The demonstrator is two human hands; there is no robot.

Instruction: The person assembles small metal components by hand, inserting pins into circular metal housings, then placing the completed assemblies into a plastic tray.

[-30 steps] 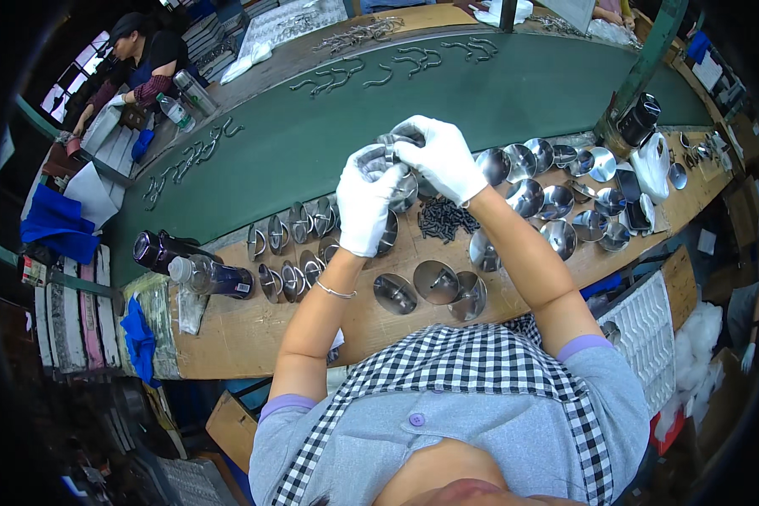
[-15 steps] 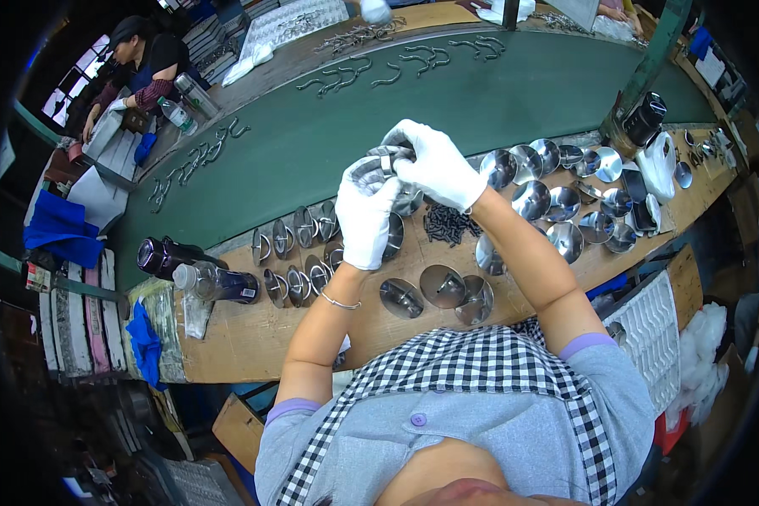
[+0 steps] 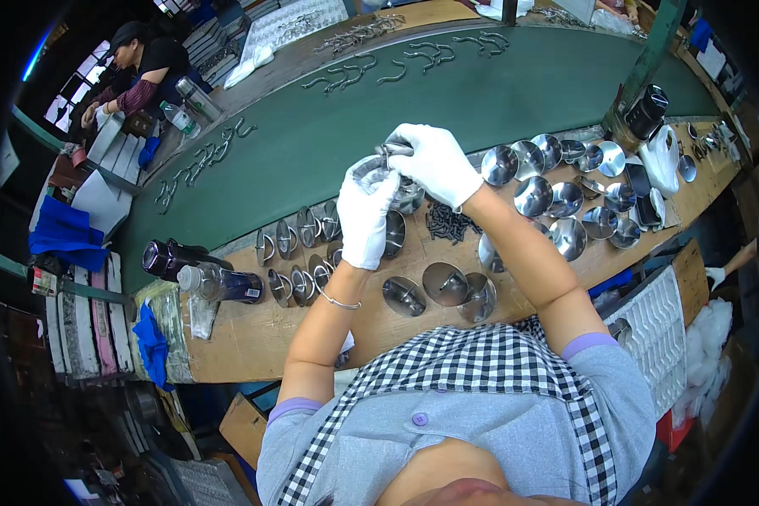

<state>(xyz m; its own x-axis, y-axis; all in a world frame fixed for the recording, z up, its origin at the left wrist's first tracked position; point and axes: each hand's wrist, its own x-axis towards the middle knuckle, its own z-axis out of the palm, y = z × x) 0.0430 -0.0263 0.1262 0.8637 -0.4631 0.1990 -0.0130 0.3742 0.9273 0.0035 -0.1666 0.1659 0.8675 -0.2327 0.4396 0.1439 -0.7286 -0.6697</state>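
Observation:
Both white-gloved hands meet above the far edge of the wooden bench. My left hand [image 3: 366,221] is closed, its fingertips pinching up against a small shiny metal part [image 3: 391,153]. From the other side my right hand [image 3: 434,164] grips the same part. Gloved fingers cover most of it, so its full shape is hidden. Just below the hands sits a shiny round metal piece [image 3: 410,199], partly hidden. Beside it lies a pile of small dark screw-like pieces [image 3: 452,223].
Polished metal discs [image 3: 533,196] spread to the right; discs with curved handles [image 3: 302,287] stand left. Nearer lie dark-looking discs [image 3: 445,283]. Curved metal handles [image 3: 430,56] rest on the green belt [image 3: 312,139]. Bottles [image 3: 221,283] stand at left. A co-worker [image 3: 148,72] sits far left.
My right hand has shifted slightly left and down, and the part between my fingers has turned. At the far right, another person's gloved hand has come into view.

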